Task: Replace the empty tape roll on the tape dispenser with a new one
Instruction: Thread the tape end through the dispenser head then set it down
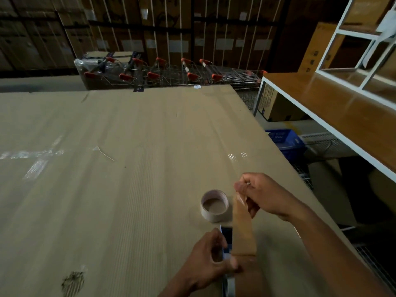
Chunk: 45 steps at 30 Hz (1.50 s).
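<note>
An empty cardboard tape core stands on its end on the cardboard-covered table. Just in front of it, my left hand grips the tape dispenser, of which only a blue and metal part shows. A brown strip of tape runs up from the dispenser. My right hand pinches the strip's far end between thumb and fingers and holds it taut above the table. The new roll itself is mostly hidden behind the strip and my left hand.
The table's right edge runs diagonally close to my right arm. Beyond it stand a wooden shelf with a white frame and a blue plastic crate on the floor. Shopping trolleys and stacked cartons line the back.
</note>
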Each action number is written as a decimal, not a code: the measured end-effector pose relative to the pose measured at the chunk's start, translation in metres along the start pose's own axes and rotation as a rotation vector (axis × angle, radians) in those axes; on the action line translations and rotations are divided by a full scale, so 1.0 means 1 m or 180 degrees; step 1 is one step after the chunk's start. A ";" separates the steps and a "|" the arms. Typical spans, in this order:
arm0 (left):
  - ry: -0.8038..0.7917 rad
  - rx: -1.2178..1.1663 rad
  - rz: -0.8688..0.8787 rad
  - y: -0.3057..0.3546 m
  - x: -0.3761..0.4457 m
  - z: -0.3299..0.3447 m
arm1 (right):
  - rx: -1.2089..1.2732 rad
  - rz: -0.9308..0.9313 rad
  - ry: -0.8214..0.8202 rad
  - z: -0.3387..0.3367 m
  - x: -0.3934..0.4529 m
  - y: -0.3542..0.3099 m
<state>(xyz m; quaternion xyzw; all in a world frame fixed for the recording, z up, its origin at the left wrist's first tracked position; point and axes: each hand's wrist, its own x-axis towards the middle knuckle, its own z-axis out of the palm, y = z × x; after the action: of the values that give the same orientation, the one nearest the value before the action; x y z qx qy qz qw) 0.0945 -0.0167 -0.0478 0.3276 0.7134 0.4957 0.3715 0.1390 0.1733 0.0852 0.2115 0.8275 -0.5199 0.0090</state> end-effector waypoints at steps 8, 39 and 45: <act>-0.0063 -0.0533 -0.0089 0.002 -0.012 0.013 | -0.0200 0.0400 0.0150 -0.030 -0.016 0.046; -0.0129 -0.0376 0.0023 0.006 -0.027 0.023 | -0.2940 -0.0087 0.0458 0.028 -0.047 0.118; -0.0141 -0.0323 0.0026 0.004 -0.026 0.023 | -0.2887 -0.0006 0.0441 0.032 -0.045 0.119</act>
<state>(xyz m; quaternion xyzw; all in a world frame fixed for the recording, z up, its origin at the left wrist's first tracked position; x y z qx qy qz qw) 0.1274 -0.0265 -0.0437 0.3222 0.6776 0.5254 0.4013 0.2161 0.1746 -0.0209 0.2198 0.9704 -0.0899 0.0448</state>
